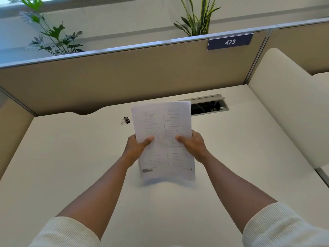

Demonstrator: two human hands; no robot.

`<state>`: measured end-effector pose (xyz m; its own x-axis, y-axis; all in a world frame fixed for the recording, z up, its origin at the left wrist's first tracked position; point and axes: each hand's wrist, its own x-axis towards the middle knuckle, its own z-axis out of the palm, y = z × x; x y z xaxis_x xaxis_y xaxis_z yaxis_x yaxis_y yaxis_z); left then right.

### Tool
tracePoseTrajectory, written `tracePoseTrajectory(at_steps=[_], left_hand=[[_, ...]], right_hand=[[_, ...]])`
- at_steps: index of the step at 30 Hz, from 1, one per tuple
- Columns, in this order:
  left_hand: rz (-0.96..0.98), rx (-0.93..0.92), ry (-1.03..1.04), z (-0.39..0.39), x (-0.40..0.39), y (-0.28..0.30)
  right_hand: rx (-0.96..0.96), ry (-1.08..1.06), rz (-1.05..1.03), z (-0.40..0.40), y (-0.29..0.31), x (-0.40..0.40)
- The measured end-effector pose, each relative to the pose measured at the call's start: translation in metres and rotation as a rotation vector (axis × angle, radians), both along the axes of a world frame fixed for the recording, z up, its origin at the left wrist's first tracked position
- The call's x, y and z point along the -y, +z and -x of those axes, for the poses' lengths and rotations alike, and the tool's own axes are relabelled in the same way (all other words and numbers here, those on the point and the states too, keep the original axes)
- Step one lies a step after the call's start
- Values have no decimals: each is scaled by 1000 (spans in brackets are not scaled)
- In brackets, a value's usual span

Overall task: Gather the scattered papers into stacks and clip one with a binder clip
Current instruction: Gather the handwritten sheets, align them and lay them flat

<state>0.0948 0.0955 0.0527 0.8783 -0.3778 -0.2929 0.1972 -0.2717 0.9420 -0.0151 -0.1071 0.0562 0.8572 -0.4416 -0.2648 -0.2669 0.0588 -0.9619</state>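
A stack of printed white papers (162,122) stands upright over the middle of the white desk (71,148), its lower edge blurred just above the desk top. My left hand (137,148) grips the stack's left edge with the thumb on the front. On the right edge, my right hand (193,146) holds it the same way. A small black binder clip (126,120) with wire handles lies on the desk just left of the papers, apart from both hands.
An open cable hatch (210,105) is set into the desk behind the papers. Beige partition walls (106,77) close the back and left, with a "473" sign (230,41). A white side panel (288,104) rises on the right. Plants (57,38) stand beyond the partition.
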Motion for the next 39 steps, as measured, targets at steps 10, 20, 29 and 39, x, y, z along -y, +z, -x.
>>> tracePoseTrajectory(at_steps=[10, 20, 29, 39], left_hand=[[98, -193, -98, -2, 1, 18], [112, -76, 14, -3, 5, 14], [119, 5, 177, 3, 8, 9], [194, 40, 134, 9, 8, 11]], right_hand=[[66, -153, -434, -6, 22, 15], [101, -106, -304, -12, 26, 5], [139, -67, -146, -13, 23, -17], [38, -49, -83, -3, 8, -15]])
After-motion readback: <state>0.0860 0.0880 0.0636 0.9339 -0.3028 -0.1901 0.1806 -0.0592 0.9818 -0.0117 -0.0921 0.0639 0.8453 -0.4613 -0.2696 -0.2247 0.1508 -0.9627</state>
